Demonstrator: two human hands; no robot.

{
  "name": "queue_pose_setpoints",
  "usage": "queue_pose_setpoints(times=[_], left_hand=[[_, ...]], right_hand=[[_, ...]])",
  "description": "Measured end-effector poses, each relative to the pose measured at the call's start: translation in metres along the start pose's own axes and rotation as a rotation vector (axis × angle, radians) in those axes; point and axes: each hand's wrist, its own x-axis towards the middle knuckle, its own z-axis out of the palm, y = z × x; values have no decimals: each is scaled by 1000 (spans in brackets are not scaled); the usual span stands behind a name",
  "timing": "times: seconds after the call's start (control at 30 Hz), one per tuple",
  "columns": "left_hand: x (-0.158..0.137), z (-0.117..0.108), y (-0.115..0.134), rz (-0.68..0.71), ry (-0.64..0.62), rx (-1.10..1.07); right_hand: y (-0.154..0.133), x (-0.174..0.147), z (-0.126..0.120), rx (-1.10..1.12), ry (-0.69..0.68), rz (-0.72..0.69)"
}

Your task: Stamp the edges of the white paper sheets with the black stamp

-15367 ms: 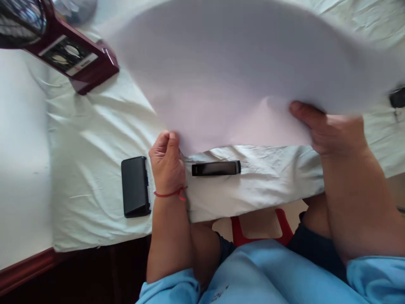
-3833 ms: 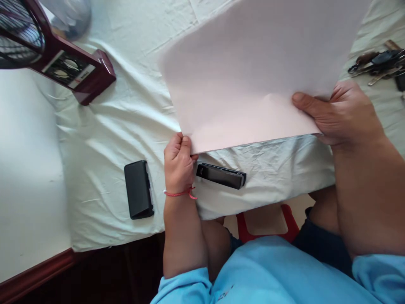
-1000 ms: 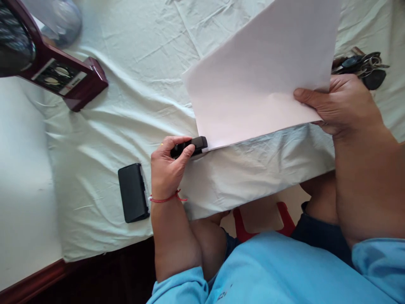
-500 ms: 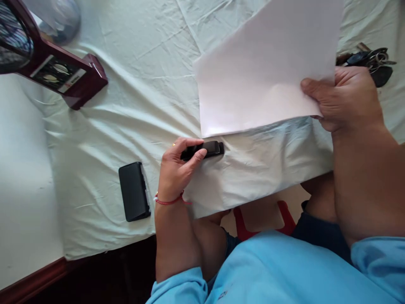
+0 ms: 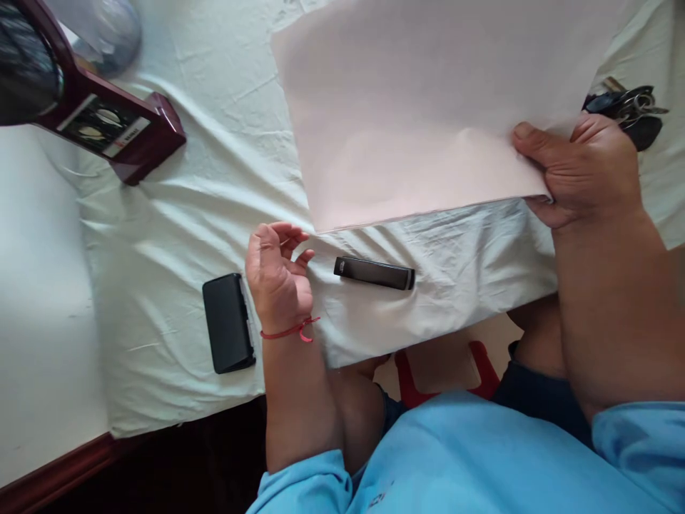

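Note:
White sheets of paper (image 5: 428, 114) are pinched at their lower right corner by my right hand (image 5: 589, 168), thumb on top and fingers beneath. The sheets are held above the table and slope away from me. My left hand (image 5: 281, 275), with a red string bracelet at the wrist, is raised and empty, its fingers loosely curved and apart near the lower left corner of the paper. Just right of it, a black stapler (image 5: 374, 273) lies on the cloth, touched by neither hand.
A black phone (image 5: 229, 323) lies left of my left hand. A dark red table fan (image 5: 144, 135) stands at the upper left beside a clear plastic container (image 5: 115, 43). Keys (image 5: 634, 111) lie beyond my right hand. A pale cloth (image 5: 176, 243) covers the table.
My left hand has let go of the stapler, leaving it on the cloth, and moved left. The paper now reaches further left and is spread wider; my right hand still grips it.

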Motion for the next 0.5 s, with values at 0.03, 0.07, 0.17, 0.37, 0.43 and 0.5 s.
queue_pose_setpoints(times=[0.03, 0.07, 0.17, 0.37, 0.43, 0.5], left_hand=[[2, 1, -1, -49, -44, -12], [3, 1, -1, -87, -104, -9], [3, 1, -4, -106, -233, 68], [5, 0, -7, -94, -177, 32], [4, 1, -5, -128, -216, 18], [2, 3, -4, -141, -258, 48]], right_hand=[[0, -1, 1, 14, -18, -1], [-1, -3, 3, 36, -30, -4], [-2, -8, 7, 83, -56, -63], [-5, -12, 7, 107, -104, -105], [-6, -13, 8, 93, -106, -104], [-7, -14, 10, 101, -105, -114]])
